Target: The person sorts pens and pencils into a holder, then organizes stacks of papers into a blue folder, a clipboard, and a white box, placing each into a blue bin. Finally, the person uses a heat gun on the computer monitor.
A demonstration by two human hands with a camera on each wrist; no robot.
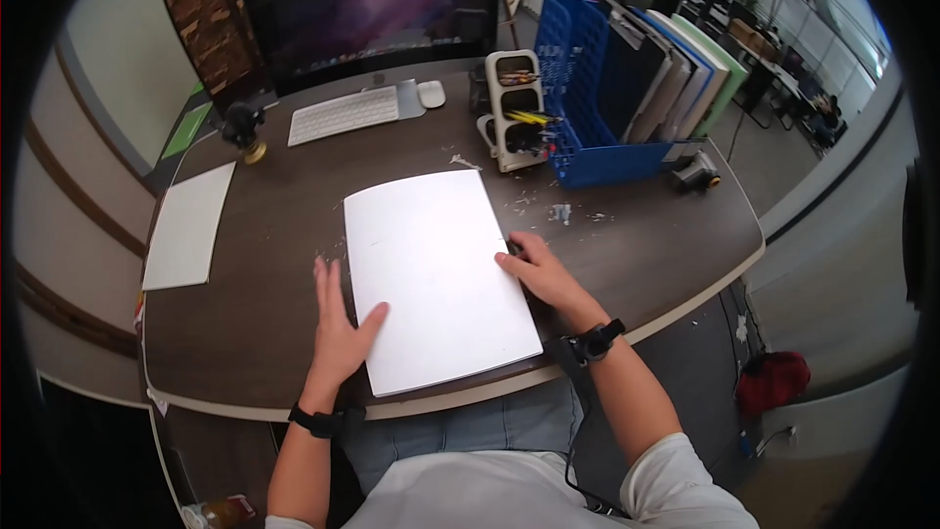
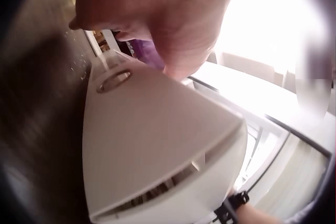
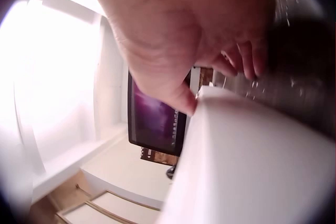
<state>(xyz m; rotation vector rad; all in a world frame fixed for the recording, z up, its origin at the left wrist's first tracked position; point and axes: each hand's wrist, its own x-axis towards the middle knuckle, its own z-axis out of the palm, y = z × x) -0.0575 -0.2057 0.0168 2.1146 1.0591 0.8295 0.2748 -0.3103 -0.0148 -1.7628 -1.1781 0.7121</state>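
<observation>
A white, flat-topped case or folder (image 1: 436, 284) lies on the desk, its long sides running away from the body. The left wrist view shows an oval cut-out in its face and a gap along the near end of the white case (image 2: 157, 129), with thin layers inside. The left hand (image 1: 343, 338) is beside the left edge, fingers straight and spread, thumb at the edge. At the right edge is the right hand (image 1: 548, 279), its thumb touching the edge and its fingers loosely bent beside it. The right wrist view shows that thumb near a corner of the case (image 3: 252, 155).
A keyboard (image 1: 345, 116), mouse (image 1: 431, 94) and monitor (image 1: 377, 10) stand behind. At the right are a pen holder (image 1: 514, 113) and a blue file rack (image 1: 612, 165). A white sheet (image 1: 191, 225) lies left. Paper scraps (image 1: 560, 213) are scattered on the desk (image 1: 646, 255).
</observation>
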